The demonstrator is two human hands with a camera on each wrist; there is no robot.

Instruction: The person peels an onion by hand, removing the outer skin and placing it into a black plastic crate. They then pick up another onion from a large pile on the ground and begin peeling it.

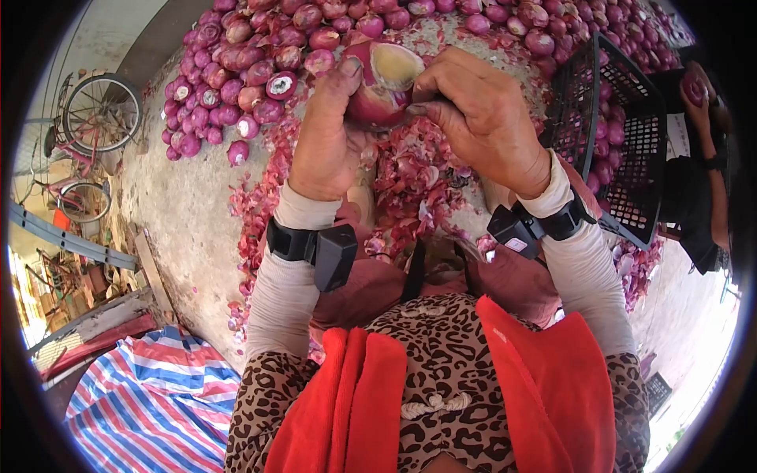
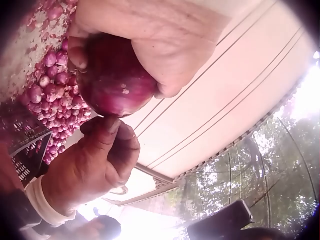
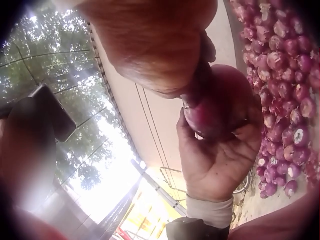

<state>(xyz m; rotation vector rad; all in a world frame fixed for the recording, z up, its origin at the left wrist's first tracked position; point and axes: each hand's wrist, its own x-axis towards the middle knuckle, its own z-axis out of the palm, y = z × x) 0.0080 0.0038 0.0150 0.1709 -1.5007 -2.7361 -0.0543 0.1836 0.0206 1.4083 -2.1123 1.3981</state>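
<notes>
A large red onion [image 1: 377, 106], with a pale yellowish patch bared on its upper side, is held up in front of the body. My left hand [image 1: 325, 146] grips it from the left, thumb along its side; in the right wrist view the left palm [image 3: 215, 165] cups the onion [image 3: 220, 107] from below. From the other side my right hand [image 1: 489, 118] pinches at the onion's edge with thumb and curled fingers. The left wrist view shows those right fingertips [image 2: 107, 127] right at the skin of the onion [image 2: 117, 92].
Piles of red onions [image 1: 260, 47] lie on the concrete floor ahead. Loose onion skins [image 1: 410, 181] are heaped below the hands. A black plastic crate [image 1: 639, 134] stands tilted at the right, near another person's arm [image 1: 716, 189]. Bicycles [image 1: 102, 114] and a striped tarp [image 1: 158, 386] are at left.
</notes>
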